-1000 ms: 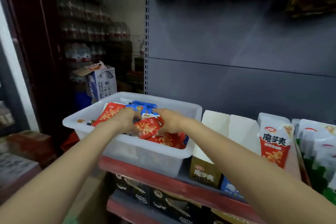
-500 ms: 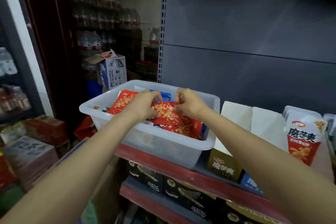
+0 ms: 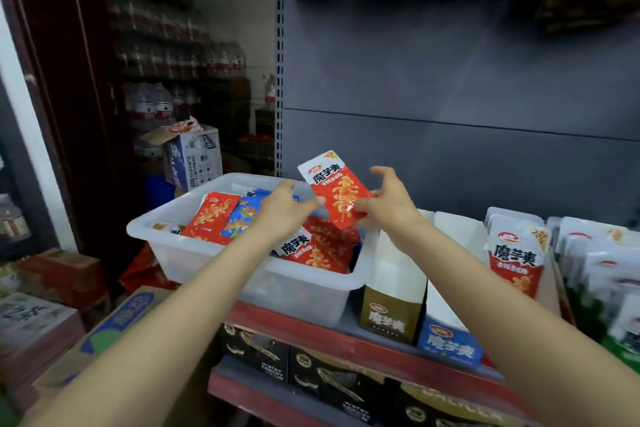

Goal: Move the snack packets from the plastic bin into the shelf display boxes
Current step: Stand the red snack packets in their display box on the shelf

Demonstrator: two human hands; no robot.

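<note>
- The right hand pinches the lower right edge of a red snack packet between thumb and fingers; the other fingers curl loosely above it.
- The left hand reaches toward the same packet, its fingers extended and touching or just beside the packet's lower left edge; I cannot tell whether they grip it.
- The packet is held tilted, white top uppermost, above the far right corner of the plastic bin.
- Inside the bin lie more red packets and a blue packet, piled loosely.
- Just right of the bin stand a brown display box and a blue display box, both on the shelf.
- Further right, an upright red-and-white packet fronts a row.
</note>
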